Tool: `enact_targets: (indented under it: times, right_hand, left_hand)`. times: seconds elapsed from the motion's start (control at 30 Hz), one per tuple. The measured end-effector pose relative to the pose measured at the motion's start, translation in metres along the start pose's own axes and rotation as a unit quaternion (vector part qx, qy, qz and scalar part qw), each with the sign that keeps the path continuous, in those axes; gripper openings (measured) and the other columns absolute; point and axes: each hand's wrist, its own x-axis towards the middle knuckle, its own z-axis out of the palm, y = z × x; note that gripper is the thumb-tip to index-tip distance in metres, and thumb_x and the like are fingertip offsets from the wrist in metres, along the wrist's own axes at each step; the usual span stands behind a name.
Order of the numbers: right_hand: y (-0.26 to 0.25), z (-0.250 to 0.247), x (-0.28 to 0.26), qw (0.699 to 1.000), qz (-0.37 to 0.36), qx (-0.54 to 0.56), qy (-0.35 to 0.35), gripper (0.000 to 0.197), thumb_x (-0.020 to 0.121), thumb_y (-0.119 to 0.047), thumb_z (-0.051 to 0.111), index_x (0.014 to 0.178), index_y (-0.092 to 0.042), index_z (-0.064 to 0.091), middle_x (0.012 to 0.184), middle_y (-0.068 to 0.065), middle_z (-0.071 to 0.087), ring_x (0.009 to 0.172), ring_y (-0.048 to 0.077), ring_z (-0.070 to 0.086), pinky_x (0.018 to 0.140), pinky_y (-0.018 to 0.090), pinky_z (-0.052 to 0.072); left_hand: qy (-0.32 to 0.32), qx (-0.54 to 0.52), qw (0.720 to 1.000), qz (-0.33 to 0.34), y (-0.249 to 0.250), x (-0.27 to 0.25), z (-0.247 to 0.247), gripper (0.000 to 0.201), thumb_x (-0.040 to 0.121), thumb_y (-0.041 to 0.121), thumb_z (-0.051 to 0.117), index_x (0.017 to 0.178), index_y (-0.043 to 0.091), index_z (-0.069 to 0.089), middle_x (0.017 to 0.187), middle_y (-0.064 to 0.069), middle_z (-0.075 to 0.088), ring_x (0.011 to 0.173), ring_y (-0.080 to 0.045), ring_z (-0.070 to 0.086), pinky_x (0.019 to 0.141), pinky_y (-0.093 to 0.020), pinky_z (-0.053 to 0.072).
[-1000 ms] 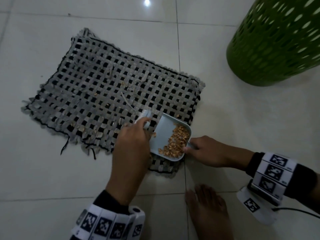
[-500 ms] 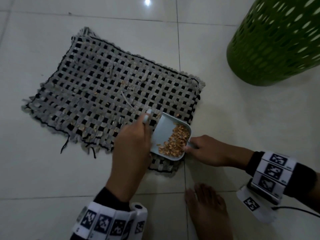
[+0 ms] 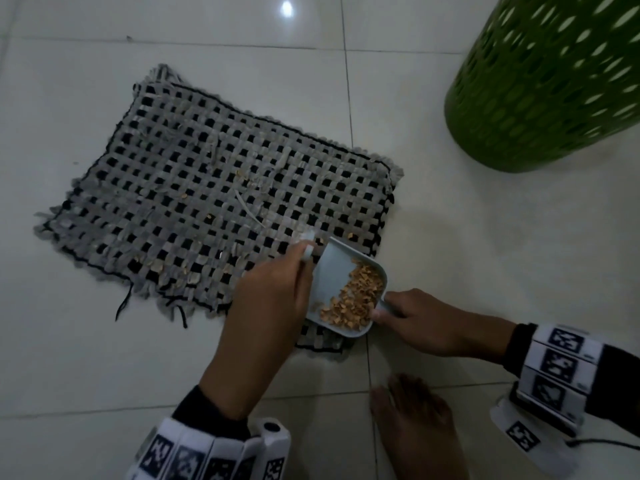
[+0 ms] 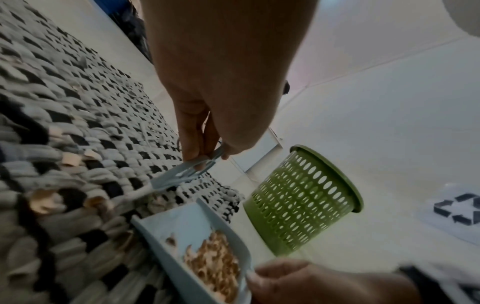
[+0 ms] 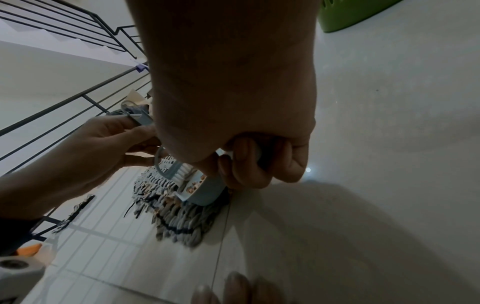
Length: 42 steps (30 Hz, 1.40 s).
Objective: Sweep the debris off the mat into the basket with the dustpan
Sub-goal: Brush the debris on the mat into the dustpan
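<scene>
A grey-and-black woven mat (image 3: pixel 207 195) lies on the white tiled floor, with tan debris bits (image 3: pixel 156 266) scattered along its near edge. On the mat's near right corner rests a pale blue dustpan (image 3: pixel 332 271) with a heap of tan debris (image 3: pixel 356 299) in it. My right hand (image 3: pixel 426 323) grips the dustpan's handle (image 5: pixel 255 153). My left hand (image 3: pixel 270 299) holds a small pale blue brush (image 4: pixel 182 172) at the pan's left lip, its bristles (image 5: pixel 182 171) down at the pan's mouth. The green perforated basket (image 3: pixel 547 81) stands on the floor to the far right.
A bare foot (image 3: pixel 415 424) is planted on the tiles just below the dustpan. A black stair railing (image 5: pixel 64 98) runs behind the mat in the right wrist view. White tiled floor (image 3: pixel 485 237) lies between the mat and the basket.
My left hand with the brush has edged slightly right along the dustpan's lip. The dustpan, right hand and mat have stayed in place.
</scene>
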Motion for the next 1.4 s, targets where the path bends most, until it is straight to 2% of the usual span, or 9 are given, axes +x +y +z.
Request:
enact_targets:
  times: [0.17, 0.37, 0.53, 0.7, 0.9, 1.07, 1.17, 1.23, 1.4]
  right_hand:
    - [0.022, 0.005, -0.017, 1.000, 0.004, 0.011, 0.007, 0.020, 0.101, -0.041, 0.040, 0.086, -0.035, 0.052, 0.080, -0.015, 0.057, 0.069, -0.004, 0.053, 0.064, 0.017, 0.037]
    - [0.044, 0.010, -0.035, 0.999, 0.013, 0.041, 0.017, 0.022, 0.099, -0.042, 0.044, 0.094, -0.028, 0.061, 0.073, -0.014, 0.058, 0.067, -0.006, 0.057, 0.061, 0.013, 0.036]
    - [0.047, 0.012, -0.038, 0.999, 0.008, 0.036, 0.020, 0.016, 0.099, -0.042, 0.045, 0.088, -0.040, 0.056, 0.077, -0.017, 0.061, 0.072, -0.007, 0.059, 0.063, 0.013, 0.038]
    - [0.048, 0.010, -0.036, 0.999, 0.007, 0.040, 0.020, 0.022, 0.100, -0.041, 0.045, 0.097, -0.027, 0.062, 0.075, -0.011, 0.061, 0.066, -0.002, 0.057, 0.062, 0.017, 0.039]
    - [0.048, 0.009, -0.035, 0.999, -0.004, 0.034, 0.025, 0.017, 0.100, -0.039, 0.045, 0.089, -0.034, 0.058, 0.070, -0.024, 0.062, 0.061, -0.002, 0.057, 0.058, 0.015, 0.036]
    - [0.044, 0.008, -0.034, 0.999, -0.001, 0.031, 0.033, 0.017, 0.100, -0.040, 0.045, 0.086, -0.038, 0.055, 0.068, -0.020, 0.061, 0.063, -0.005, 0.056, 0.059, 0.015, 0.038]
    - [0.040, 0.009, -0.033, 0.999, -0.004, 0.036, 0.029, 0.018, 0.100, -0.038, 0.045, 0.084, -0.042, 0.051, 0.068, -0.038, 0.057, 0.063, -0.010, 0.055, 0.057, 0.011, 0.036]
    - [0.039, 0.011, -0.033, 0.998, -0.001, 0.052, 0.029, 0.014, 0.100, -0.036, 0.046, 0.090, -0.038, 0.056, 0.068, -0.034, 0.059, 0.064, -0.011, 0.056, 0.058, 0.010, 0.037]
    - [0.041, 0.009, -0.032, 0.997, 0.001, 0.071, 0.043, 0.026, 0.098, -0.037, 0.049, 0.106, -0.020, 0.067, 0.081, -0.010, 0.067, 0.066, -0.003, 0.060, 0.061, 0.015, 0.041]
  left_hand:
    - [0.032, -0.047, 0.998, 0.007, -0.004, 0.018, -0.016, 0.031, 0.104, 0.031, 0.045, 0.122, 0.018, 0.066, 0.065, 0.003, 0.061, 0.047, -0.010, 0.052, 0.042, -0.029, 0.042]
    - [0.038, -0.036, 0.991, 0.120, -0.004, 0.066, -0.002, 0.020, 0.095, 0.004, 0.060, 0.109, 0.010, 0.073, 0.105, -0.007, 0.074, 0.095, -0.024, 0.068, 0.087, -0.031, 0.052]
    - [-0.032, -0.021, 0.985, 0.168, -0.008, 0.076, 0.010, 0.022, 0.086, 0.003, 0.058, 0.100, 0.011, 0.074, 0.101, -0.009, 0.074, 0.092, -0.025, 0.067, 0.082, -0.024, 0.046]
    - [-0.043, -0.005, 0.986, 0.163, -0.018, 0.077, -0.012, 0.025, 0.081, -0.009, 0.062, 0.088, 0.011, 0.076, 0.087, -0.012, 0.075, 0.075, -0.027, 0.070, 0.070, -0.027, 0.051]
    - [-0.004, -0.012, 0.981, 0.192, -0.012, 0.086, -0.005, 0.026, 0.084, -0.008, 0.061, 0.094, 0.011, 0.075, 0.095, -0.007, 0.075, 0.087, -0.021, 0.068, 0.080, -0.018, 0.044]
    - [-0.048, -0.024, 0.988, 0.142, -0.031, 0.063, -0.014, 0.029, 0.084, -0.010, 0.059, 0.090, 0.013, 0.074, 0.095, -0.008, 0.075, 0.085, -0.024, 0.069, 0.078, -0.027, 0.050]
    - [-0.021, -0.028, 0.991, 0.132, -0.032, 0.051, -0.024, 0.030, 0.083, -0.016, 0.064, 0.090, 0.011, 0.074, 0.094, -0.008, 0.074, 0.083, -0.017, 0.066, 0.082, -0.017, 0.045]
    - [0.025, -0.030, 0.990, 0.132, -0.029, 0.051, -0.024, 0.025, 0.090, -0.009, 0.058, 0.095, 0.010, 0.073, 0.099, -0.007, 0.074, 0.085, -0.013, 0.061, 0.080, -0.006, 0.040]
    - [-0.009, 0.008, 0.993, 0.113, -0.033, 0.056, -0.001, 0.033, 0.089, 0.005, 0.041, 0.104, 0.014, 0.069, 0.110, -0.010, 0.069, 0.104, -0.028, 0.061, 0.081, -0.033, 0.049]
